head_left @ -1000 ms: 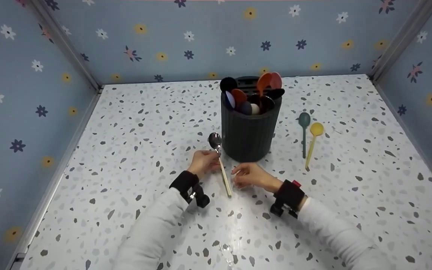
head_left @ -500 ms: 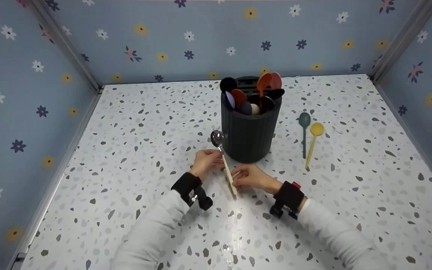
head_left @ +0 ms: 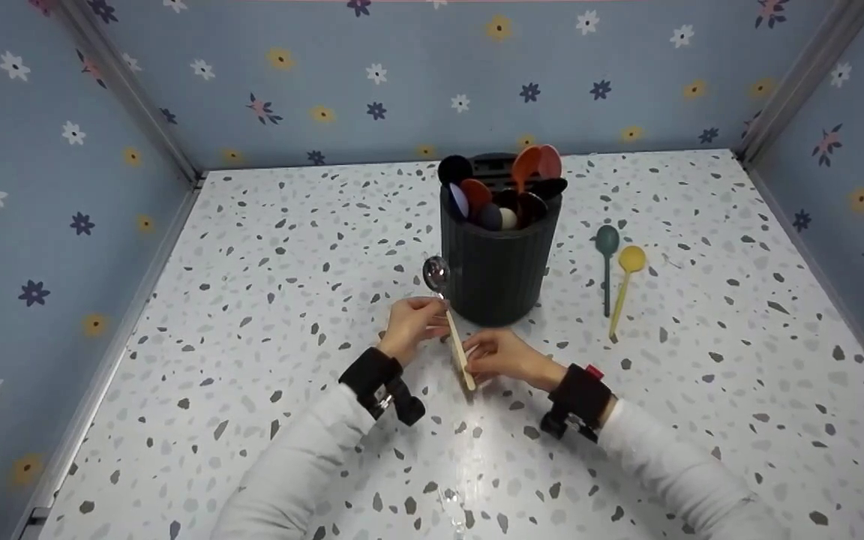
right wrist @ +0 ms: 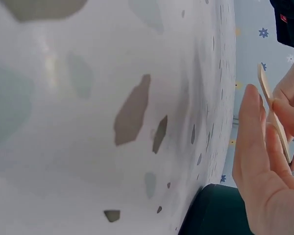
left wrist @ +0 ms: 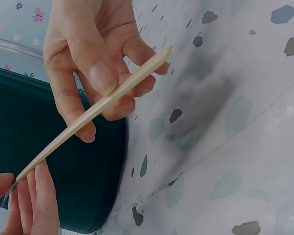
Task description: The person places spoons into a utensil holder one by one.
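A spoon with a shiny metal bowl and a cream handle [head_left: 457, 341] is held between both hands, its bowl end up beside the dark holder. My left hand [head_left: 409, 324] grips it near the neck, where the metal meets the handle; its fingertips also show in the left wrist view at lower left. Toward the handle's end, my right hand [head_left: 503, 352] pinches it, thumb on one side and fingers behind, as the left wrist view shows. The handle [left wrist: 95, 107] slants over the speckled tabletop and casts a shadow there.
A dark ribbed holder [head_left: 496, 277] full of several spoons, black, orange, pink and white among them, stands just beyond the hands. To its right a green spoon [head_left: 607, 241] and a yellow spoon [head_left: 631, 259] lie on the table. Flowered walls [head_left: 372, 45] enclose the back and sides.
The right hand, earlier apart from the handle, has taken hold of its lower part. The spoon has shifted slightly right and up, with the left hand moving along with it.
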`<state>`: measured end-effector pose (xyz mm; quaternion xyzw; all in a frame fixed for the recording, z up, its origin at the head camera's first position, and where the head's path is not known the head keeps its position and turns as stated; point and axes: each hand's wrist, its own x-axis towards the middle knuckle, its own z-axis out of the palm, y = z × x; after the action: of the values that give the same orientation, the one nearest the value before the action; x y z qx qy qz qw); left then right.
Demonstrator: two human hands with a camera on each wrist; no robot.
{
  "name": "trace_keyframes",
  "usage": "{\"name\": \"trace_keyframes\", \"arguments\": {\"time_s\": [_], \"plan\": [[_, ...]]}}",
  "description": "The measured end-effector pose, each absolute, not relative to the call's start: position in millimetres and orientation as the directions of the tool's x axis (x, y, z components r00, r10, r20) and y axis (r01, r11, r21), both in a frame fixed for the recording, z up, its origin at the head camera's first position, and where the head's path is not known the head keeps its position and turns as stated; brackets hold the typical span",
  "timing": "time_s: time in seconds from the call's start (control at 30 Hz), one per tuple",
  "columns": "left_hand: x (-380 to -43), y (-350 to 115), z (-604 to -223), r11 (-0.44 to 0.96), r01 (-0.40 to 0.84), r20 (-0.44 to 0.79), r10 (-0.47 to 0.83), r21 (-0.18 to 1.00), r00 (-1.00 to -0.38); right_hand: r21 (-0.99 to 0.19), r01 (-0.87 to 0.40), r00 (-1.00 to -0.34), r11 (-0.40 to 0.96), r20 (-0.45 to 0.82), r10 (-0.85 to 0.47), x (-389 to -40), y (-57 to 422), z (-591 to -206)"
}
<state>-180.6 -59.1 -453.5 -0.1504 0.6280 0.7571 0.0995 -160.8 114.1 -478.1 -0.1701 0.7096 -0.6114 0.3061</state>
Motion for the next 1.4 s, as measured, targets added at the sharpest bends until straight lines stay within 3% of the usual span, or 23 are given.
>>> {"name": "trace_keyframes", "arguments": {"time_s": [1.4], "plan": [[-165, -45, -377, -0.117, -0.135, -0.131, 0.042, 0.984, -0.990, -0.984, 0.003, -0.789, 0.178, -0.112, -0.604, -156, 126, -414]]}}
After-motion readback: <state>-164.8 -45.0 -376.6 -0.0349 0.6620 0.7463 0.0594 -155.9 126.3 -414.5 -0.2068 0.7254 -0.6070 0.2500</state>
